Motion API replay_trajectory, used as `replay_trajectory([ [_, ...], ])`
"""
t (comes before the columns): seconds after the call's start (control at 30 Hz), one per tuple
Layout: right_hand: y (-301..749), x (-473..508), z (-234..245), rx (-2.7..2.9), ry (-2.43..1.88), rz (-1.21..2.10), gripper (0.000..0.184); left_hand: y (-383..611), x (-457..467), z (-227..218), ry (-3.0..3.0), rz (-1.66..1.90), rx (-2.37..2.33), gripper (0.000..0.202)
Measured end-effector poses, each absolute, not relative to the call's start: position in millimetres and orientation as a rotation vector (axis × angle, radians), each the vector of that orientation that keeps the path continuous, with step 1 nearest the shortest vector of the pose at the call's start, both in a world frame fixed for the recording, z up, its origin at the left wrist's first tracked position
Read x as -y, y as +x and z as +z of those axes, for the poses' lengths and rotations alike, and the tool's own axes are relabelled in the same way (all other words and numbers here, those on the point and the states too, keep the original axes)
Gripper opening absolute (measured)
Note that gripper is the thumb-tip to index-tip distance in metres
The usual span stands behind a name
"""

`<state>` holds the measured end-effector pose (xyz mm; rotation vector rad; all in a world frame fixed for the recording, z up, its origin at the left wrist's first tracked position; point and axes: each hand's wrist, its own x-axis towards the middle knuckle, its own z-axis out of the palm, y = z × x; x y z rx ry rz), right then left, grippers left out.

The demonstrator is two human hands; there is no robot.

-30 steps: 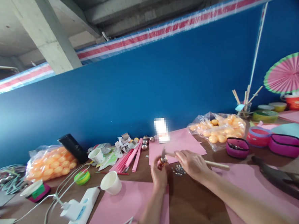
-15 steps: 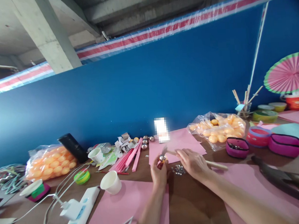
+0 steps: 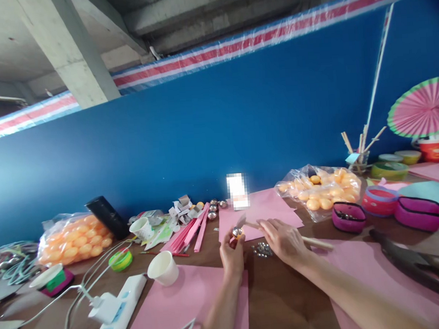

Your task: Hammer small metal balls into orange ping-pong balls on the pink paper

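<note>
My left hand (image 3: 232, 253) is closed round a small orange ball (image 3: 238, 233) whose upper side is covered in shiny silver. My right hand (image 3: 282, 240) grips a long, pale wooden-handled brush (image 3: 318, 243). Its greyish, flared tip reaches the top of the ball; whether it touches cannot be made out. Between and just below the hands, a small heap of shiny silver pieces (image 3: 262, 249) lies on the brown table (image 3: 283, 299). Several silver-covered balls (image 3: 212, 215) sit beyond my left hand, beside a pink sheet (image 3: 259, 211).
Bags of orange balls stand at left (image 3: 75, 240) and right (image 3: 321, 190). A white paper cup (image 3: 162, 268) and a power strip (image 3: 119, 309) lie to the left, near pink strips (image 3: 190, 231). Purple containers (image 3: 349, 217) and dark-handled shears (image 3: 407, 257) are at right.
My left hand has shifted slightly left and turned the ball, so more of its orange side shows. My right hand and the brush have barely moved.
</note>
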<state>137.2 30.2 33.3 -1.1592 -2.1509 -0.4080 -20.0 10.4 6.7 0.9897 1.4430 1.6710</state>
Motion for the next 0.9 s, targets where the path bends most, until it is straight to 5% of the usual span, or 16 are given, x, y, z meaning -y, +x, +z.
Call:
replay_trajectory([
  [0.9, 137, -29, 35, 2.160, -1.138, -0.470, 0.021, -20, -8, 9, 0.997, 1.668, -1.437, 0.046],
])
